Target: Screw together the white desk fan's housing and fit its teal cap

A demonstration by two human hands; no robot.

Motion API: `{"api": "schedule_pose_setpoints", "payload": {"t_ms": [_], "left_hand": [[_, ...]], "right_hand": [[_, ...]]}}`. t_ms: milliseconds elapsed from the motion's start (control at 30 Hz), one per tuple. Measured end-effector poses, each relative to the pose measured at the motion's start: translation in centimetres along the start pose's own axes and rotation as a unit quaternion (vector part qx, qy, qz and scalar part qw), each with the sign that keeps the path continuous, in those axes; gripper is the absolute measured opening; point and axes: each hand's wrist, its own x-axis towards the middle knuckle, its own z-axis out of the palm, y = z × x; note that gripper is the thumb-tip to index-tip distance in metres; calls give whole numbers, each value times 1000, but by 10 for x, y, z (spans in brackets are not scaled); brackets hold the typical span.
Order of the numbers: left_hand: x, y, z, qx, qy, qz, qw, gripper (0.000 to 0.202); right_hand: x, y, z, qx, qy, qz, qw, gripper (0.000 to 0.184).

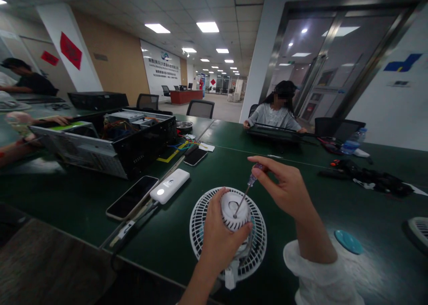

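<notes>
A small white fan [203, 216] lies grille-down on the dark green table [301, 198]. My left hand [219, 236] is wrapped round its round white motor housing [236, 209]. Between its fingers my right hand [287, 189] pinches a thin screwdriver [245, 191] with a purple handle. The tip of the blade rests on the back of the motor housing.
A white power bank [169, 185] and two phones [132, 197] lie left of the fan, with an open computer case [110, 140] behind. A teal round cap [348, 241] lies to the right. A person sits across the table; other people's arms are at the far left.
</notes>
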Motion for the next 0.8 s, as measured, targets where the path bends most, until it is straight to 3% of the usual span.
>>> {"api": "schedule_pose_setpoints", "payload": {"t_ms": [233,400,633,800], "left_hand": [[0,-2,-1,17,-4,5,1000,70],[0,-2,-1,10,-7,2,1000,69],[1,-2,1,1,1,2,1000,70],[1,-3,2,9,11,18,1000,70]], "right_hand": [[0,0,-1,1,-14,-3,1000,23],[-1,-8,-6,-13,-17,-64,998,24],[-6,-34,-12,23,-52,-137,989,39],[-5,-45,-3,12,0,-161,987,24]]}}
